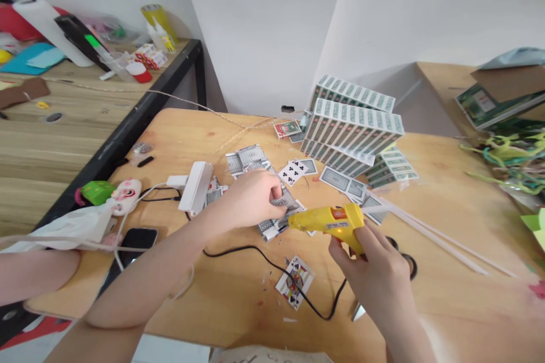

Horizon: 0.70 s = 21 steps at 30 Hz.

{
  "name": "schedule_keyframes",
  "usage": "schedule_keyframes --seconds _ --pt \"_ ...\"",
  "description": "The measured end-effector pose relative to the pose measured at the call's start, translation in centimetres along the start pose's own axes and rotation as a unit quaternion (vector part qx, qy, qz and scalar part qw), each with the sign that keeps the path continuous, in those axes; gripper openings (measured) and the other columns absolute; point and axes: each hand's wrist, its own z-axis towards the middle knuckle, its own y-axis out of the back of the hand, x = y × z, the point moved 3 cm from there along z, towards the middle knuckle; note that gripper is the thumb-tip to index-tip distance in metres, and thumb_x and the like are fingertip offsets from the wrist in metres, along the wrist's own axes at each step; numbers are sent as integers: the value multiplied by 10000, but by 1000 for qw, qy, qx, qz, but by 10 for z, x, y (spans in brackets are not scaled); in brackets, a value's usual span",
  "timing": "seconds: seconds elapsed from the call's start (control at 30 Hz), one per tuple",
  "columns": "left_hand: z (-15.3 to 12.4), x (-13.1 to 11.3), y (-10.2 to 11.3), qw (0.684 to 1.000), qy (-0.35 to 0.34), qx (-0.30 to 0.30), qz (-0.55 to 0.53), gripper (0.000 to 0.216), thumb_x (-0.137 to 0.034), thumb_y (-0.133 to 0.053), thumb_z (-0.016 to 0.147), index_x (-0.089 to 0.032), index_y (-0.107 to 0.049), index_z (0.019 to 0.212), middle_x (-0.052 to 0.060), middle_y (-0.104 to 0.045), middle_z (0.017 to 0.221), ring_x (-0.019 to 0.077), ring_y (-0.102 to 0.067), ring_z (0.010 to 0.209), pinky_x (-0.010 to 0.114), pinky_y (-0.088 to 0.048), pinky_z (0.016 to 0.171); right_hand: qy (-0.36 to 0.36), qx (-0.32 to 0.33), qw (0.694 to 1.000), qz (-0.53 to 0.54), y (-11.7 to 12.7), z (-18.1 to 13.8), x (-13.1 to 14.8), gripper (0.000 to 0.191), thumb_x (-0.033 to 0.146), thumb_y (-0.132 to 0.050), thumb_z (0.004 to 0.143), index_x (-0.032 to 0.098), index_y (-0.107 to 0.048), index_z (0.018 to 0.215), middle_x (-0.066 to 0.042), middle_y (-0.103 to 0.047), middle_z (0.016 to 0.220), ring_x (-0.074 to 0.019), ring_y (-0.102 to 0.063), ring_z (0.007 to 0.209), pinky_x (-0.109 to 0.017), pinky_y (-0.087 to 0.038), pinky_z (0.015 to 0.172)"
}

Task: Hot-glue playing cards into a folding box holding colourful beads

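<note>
In my right hand (378,266) is a yellow hot glue gun (330,220), its nozzle pointing left and a clear glue stick coming out of its back. My left hand (255,198) is bent over a folded piece made of grey-backed playing cards (275,228), fingers curled and gripping it; part of the piece is hidden under the hand. The nozzle is close to my left fingertips. A black cable (255,248) runs across the table. Beside the piece lie a six of clubs (293,171) and, nearer me, a face card (297,281).
Stacked card boxes (353,125) rise at the back right. Long glue sticks (443,238) and black scissors (409,264) lie to the right. A white power strip (196,187), a phone (136,241) and another person's arm (38,275) are on the left.
</note>
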Motion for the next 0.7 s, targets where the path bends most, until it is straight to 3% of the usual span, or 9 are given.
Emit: schedule_keyframes --seconds 0.43,0.7 --pt "-1 2 -1 1000 -14 -7 0 164 -270 -683 670 -187 -564 593 -9 -589 647 151 -521 651 281 -347 578 28 -2 1000 -7 4 4 -2 74 153 -508 812 220 -535 827 13 -608 731 -69 -446 450 -194 -331 424" --pt "-3 1 -1 1000 -6 -8 -15 151 -241 -685 664 -184 -559 602 -8 -595 678 145 -539 646 281 -370 583 56 9 998 1 8 7 -4 81 154 -485 813 225 -508 781 27 -561 680 -71 -439 438 -194 -332 410"
